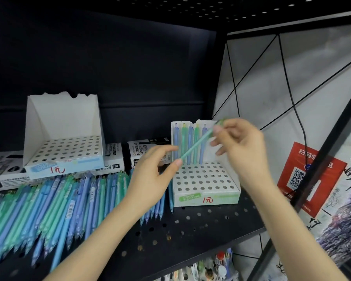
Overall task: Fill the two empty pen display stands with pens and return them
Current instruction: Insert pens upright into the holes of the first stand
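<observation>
You've got the green pen (195,147) pinched at both ends, left hand (156,175) low, right hand (239,142) high, over the right stand (207,197), near holes all open, pens (189,142) only along its far edge.

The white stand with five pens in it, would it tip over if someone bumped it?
Probably easily: the stand looks like thin cardboard, so light. Its five pens all sit in the back row, so it may lean backward. It would likely slide on the metal shelf.
</observation>
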A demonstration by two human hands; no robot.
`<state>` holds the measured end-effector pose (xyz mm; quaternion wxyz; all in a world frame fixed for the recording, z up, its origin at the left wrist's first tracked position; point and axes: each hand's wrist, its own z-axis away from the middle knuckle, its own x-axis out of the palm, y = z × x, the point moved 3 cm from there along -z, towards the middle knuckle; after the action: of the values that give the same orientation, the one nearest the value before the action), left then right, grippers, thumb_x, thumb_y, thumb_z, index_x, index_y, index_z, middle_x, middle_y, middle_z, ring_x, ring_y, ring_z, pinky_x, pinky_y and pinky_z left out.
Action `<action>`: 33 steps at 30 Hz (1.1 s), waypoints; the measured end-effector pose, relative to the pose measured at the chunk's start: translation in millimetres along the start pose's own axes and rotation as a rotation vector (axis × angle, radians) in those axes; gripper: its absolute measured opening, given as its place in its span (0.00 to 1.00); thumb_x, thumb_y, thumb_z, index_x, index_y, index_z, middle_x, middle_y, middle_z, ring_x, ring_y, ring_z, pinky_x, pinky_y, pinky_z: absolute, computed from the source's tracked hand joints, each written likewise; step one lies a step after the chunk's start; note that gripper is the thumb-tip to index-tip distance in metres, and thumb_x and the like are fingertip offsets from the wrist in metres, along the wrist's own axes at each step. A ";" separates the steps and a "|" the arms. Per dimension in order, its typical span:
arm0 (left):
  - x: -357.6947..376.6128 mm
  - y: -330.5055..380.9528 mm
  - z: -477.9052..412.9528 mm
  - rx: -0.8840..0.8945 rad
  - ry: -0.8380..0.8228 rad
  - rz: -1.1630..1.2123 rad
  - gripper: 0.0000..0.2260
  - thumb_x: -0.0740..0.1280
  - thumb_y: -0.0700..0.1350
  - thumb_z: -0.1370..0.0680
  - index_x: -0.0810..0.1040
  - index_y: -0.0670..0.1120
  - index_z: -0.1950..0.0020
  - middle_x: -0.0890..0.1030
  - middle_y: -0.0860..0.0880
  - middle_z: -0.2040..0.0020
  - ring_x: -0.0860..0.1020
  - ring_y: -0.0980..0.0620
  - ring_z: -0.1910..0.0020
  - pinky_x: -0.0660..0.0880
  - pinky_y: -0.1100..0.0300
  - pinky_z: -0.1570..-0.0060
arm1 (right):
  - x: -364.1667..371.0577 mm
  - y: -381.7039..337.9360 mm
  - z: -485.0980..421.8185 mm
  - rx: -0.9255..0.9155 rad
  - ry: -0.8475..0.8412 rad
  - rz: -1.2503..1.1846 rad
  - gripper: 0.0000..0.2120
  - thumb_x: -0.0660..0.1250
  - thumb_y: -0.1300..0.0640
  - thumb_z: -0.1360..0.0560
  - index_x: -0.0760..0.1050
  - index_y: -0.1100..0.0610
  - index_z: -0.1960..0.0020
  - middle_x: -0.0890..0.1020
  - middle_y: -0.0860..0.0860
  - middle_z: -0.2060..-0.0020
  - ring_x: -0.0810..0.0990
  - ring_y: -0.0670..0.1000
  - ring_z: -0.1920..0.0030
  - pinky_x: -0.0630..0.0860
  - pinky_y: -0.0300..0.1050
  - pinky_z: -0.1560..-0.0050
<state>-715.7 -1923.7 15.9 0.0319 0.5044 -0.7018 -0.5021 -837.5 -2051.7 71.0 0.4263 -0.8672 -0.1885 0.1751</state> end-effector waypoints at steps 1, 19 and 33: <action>0.0 -3.5 -0.7 -0.014 -0.001 -0.089 0.16 0.64 0.52 0.23 0.70 0.58 0.35 0.71 0.63 0.39 0.70 0.61 0.38 0.68 0.60 0.39 | -11.8 0.3 -6.7 -0.020 0.087 0.022 0.03 0.66 0.60 0.24 0.74 0.54 0.56 0.82 0.52 0.61 0.81 0.47 0.65 0.76 0.40 0.67; 6.9 -23.7 -3.4 -0.131 -0.128 -0.166 0.29 0.67 0.47 0.24 0.59 0.59 0.26 0.64 0.59 0.28 0.67 0.54 0.32 0.66 0.53 0.32 | 14.0 70.1 -52.9 -0.006 -0.009 0.724 0.08 0.62 0.57 0.23 0.74 0.61 0.54 0.81 0.57 0.61 0.81 0.59 0.62 0.77 0.51 0.60; -112.0 -43.3 44.6 -0.245 0.096 -0.558 0.13 0.68 0.50 0.25 0.78 0.52 0.41 0.76 0.51 0.47 0.75 0.51 0.46 0.70 0.58 0.47 | 96.0 17.7 85.0 -0.275 -0.513 0.726 0.22 0.55 0.42 0.21 0.68 0.53 0.33 0.79 0.48 0.52 0.78 0.48 0.58 0.73 0.41 0.59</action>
<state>-656.2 -1810.3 13.7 -0.0136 0.6932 -0.4678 -0.5481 -790.5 -1958.7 -5.9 0.1581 -0.8542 0.0063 0.4953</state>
